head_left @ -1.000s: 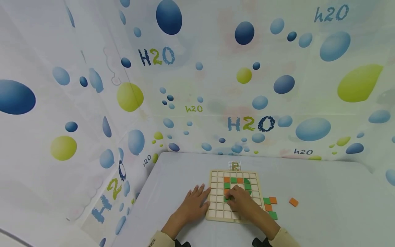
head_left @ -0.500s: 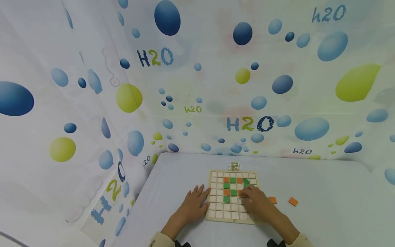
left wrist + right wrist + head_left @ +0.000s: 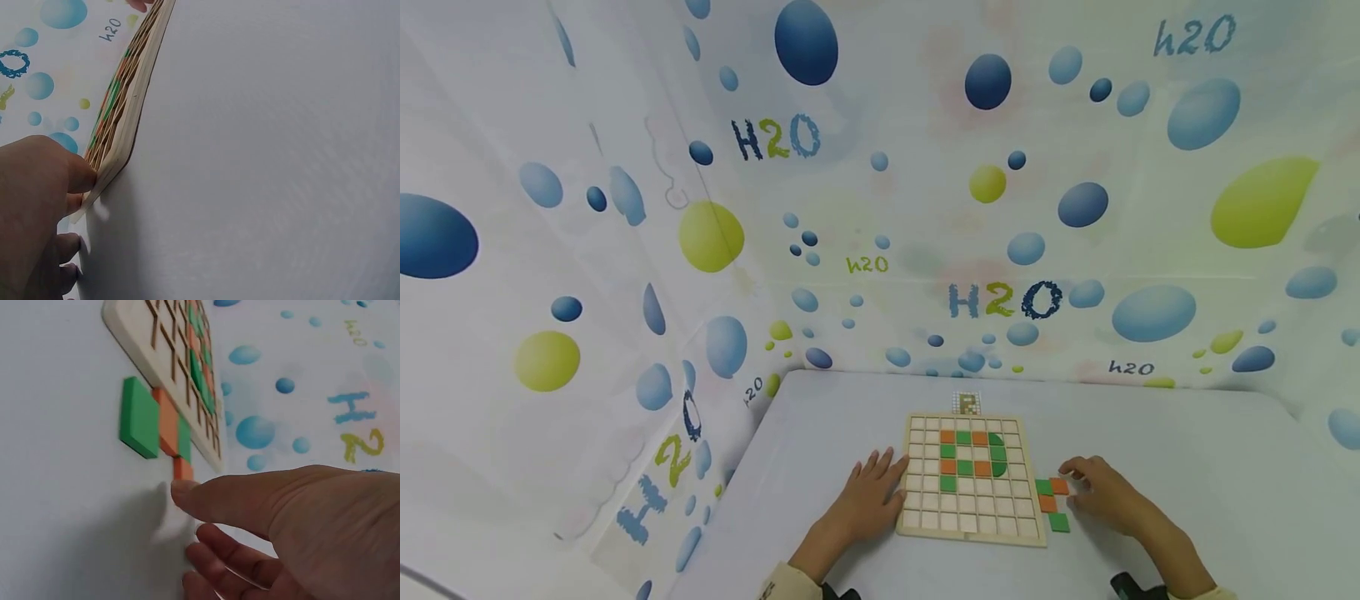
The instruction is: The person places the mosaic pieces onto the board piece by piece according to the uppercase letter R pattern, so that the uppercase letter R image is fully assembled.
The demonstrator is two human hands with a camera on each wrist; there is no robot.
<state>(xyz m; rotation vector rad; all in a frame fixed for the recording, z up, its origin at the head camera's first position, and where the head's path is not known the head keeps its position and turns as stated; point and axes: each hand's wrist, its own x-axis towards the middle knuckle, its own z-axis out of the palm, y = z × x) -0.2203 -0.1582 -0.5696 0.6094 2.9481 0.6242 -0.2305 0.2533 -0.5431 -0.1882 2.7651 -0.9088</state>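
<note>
A square wooden grid board (image 3: 992, 504) lies on the white table, with orange and green tiles (image 3: 963, 468) set in a loop pattern in its upper middle cells. My left hand (image 3: 868, 497) lies flat with spread fingers, its thumb and fingertips touching the board's left edge. My right hand (image 3: 1101, 493) is to the right of the board, fingers relaxed and bent. Its thumb reaches close to an orange tile (image 3: 183, 469) at the end of the loose row. Nothing shows between thumb and fingers in the right wrist view. The separate orange tile seen earlier is hidden.
Several loose tiles lie along the board's right edge, among them a green tile (image 3: 1059, 522) and an orange tile (image 3: 1047, 503). Behind the board sits a small pattern card (image 3: 967, 403). A bubble-printed curtain (image 3: 880, 208) hangs beyond the table (image 3: 842, 408).
My right hand has left the board's middle and moved right, past the loose tiles. A green rounded tile and an orange tile in the pattern are now uncovered. My left hand stays put.
</note>
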